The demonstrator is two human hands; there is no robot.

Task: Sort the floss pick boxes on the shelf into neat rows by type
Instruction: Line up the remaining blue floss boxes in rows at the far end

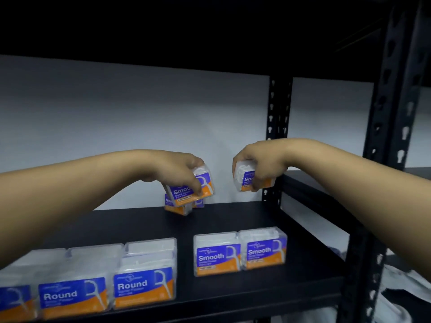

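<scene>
Clear floss pick boxes with blue and orange labels stand on a black shelf (233,220). My left hand (179,169) grips a "Smooth" box (186,191) lifted just above two more Smooth boxes (178,206) at the back of the shelf. My right hand (258,163) holds another Smooth box (245,177) in the air to the right. At the front, two Smooth boxes (240,251) stand side by side. Left of them runs a row of "Round" boxes (144,276), with more Round boxes (72,292) reaching the left edge.
A black perforated upright (277,136) stands at the back right and a thicker one (394,113) at the front right. The upper shelf is dark overhead. A pale wall lies behind. White material (396,287) shows below right.
</scene>
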